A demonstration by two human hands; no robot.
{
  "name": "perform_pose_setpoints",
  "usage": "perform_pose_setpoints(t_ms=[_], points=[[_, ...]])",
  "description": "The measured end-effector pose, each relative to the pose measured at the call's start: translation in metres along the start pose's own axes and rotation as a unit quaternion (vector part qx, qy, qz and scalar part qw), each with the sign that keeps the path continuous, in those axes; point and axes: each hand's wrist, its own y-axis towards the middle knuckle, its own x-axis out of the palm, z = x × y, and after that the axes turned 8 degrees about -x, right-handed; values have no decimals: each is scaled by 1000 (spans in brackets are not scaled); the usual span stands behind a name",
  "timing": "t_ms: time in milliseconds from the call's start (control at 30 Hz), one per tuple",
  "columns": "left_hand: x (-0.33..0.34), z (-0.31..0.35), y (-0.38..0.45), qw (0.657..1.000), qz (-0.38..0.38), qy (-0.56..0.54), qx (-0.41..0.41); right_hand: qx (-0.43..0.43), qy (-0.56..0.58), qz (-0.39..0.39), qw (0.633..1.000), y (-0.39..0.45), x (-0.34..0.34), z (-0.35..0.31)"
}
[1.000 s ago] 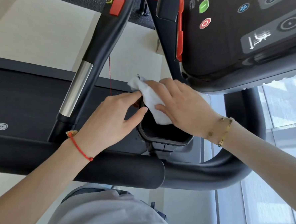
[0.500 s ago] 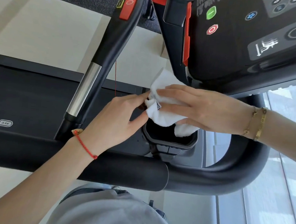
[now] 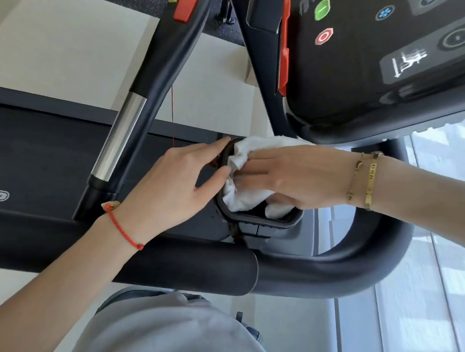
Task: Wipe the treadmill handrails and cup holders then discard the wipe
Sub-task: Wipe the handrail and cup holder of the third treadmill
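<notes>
A white wipe (image 3: 245,195) is bunched inside the black cup holder (image 3: 253,220) in the middle of the view. My right hand (image 3: 288,176) lies flat on the wipe and presses it into the holder, fingers pointing left. My left hand (image 3: 170,188) grips the holder's left rim between thumb and fingers. Below both hands runs the thick black padded handrail (image 3: 182,265), which curves up at the right. Part of the wipe is hidden under my right palm.
The treadmill console (image 3: 369,56) with green and red buttons hangs at the upper right. A side handrail (image 3: 137,115) with a silver section and red tab slants at the upper left. The black belt deck (image 3: 36,158) lies left. Pale floor and a window strip (image 3: 436,297) lie around.
My right hand has pushed the wipe down from the holder's top edge into the cup holder and flattened over it. My left hand has stayed on the left rim.
</notes>
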Motion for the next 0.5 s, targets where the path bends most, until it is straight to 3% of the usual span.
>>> perform_pose_setpoints(t_ms=[133, 333, 500], points=[[0, -4, 0, 1000, -5, 2, -3, 17, -24, -80, 996, 17, 7, -3], [0, -6, 0, 1000, -5, 1, 9, 91, -12, -141, 986, 21, 8, -10], [0, -9, 0, 1000, 6, 4, 15, 70, -89, -179, 977, 21, 8, -12]])
